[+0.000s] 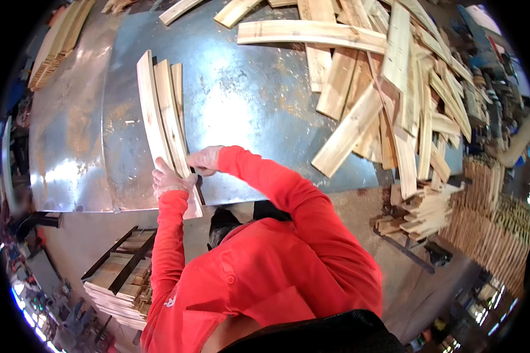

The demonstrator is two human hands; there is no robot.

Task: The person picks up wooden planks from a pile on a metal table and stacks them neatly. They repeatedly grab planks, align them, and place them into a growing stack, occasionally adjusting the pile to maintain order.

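Note:
A small group of long, pale wooden slats [168, 112] lies lengthwise on the metal tabletop, close together, with their far ends fanned slightly apart. Their near ends reach just past the table's front edge. My left hand [168, 180] is closed on the left side of the group near this end, its fingers lying over the wood. Against the right edge of the same slats, a little farther from me, my right hand [204, 160] is closed, fingers curled in at the wood. The fingertips of the right hand are partly hidden.
A big loose heap of slats [350, 126] covers the table's right side. More boards [59, 44] are stacked at the far left. On the floor, stacked boards stand in a dark metal rack [123, 273] at left and in piles [430, 212] at right. The metal table [241, 117] ends just before me.

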